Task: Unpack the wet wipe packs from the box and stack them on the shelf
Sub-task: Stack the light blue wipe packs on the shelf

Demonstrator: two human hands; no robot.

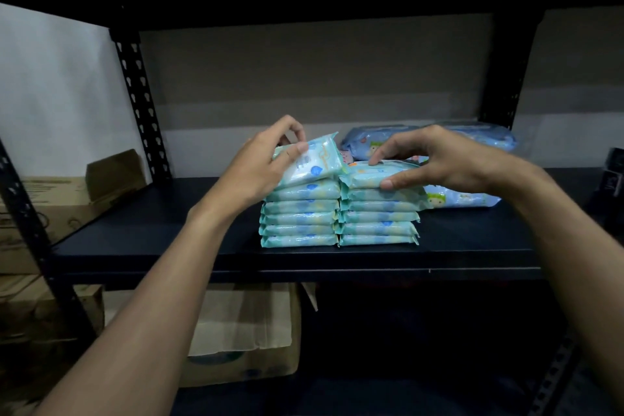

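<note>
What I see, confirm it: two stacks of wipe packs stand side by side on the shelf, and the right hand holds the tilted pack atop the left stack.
Wrong hand: the head view shows the left hand holding the tilted pack atop the left stack; the right hand grips the top pack of the right stack.

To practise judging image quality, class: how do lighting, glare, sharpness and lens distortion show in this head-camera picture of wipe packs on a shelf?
Head view: dim, corners darkened; glare streaks on the stacked wipe packs; left hand gripping a tilted pack and right hand pinching the top pack look fairly sharp; shelf uprights lean, wide-angle distortion.
</note>
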